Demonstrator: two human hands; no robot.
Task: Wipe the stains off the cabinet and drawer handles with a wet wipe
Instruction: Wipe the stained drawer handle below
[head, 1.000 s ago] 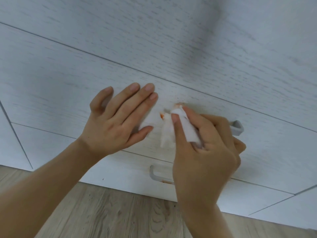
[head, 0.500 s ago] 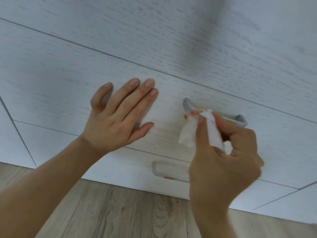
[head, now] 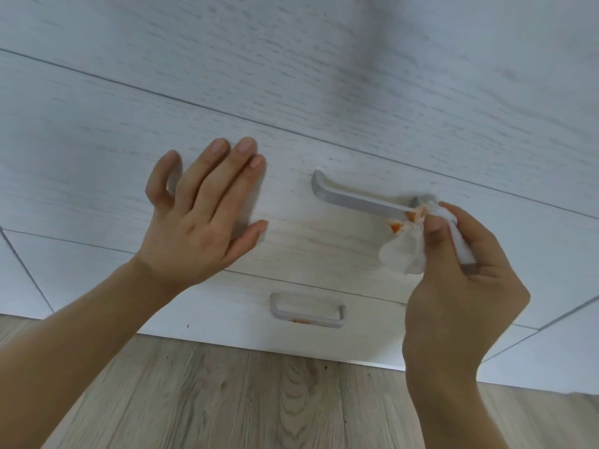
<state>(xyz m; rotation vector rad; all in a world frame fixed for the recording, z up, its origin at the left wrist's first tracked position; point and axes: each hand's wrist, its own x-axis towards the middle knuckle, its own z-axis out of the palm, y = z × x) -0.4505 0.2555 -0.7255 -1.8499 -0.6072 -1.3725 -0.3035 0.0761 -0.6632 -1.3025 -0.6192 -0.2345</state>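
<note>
My right hand pinches a crumpled white wet wipe smeared with orange. The wipe presses against the right end of the grey metal handle on the white drawer front. My left hand lies flat and open on that drawer front, left of the handle. A smaller grey handle on the drawer below carries an orange stain along its lower edge. Tiny orange specks dot the panel near the upper handle's left end.
White wood-grain drawer fronts and cabinet panels fill the upper view, split by thin seams. Wood-look flooring runs along the bottom. A soft shadow falls across the top panel.
My right hand has slid the wipe rightwards along the upper handle, from its left end to its right end, baring most of the bar. My left hand has stayed flat on the drawer.
</note>
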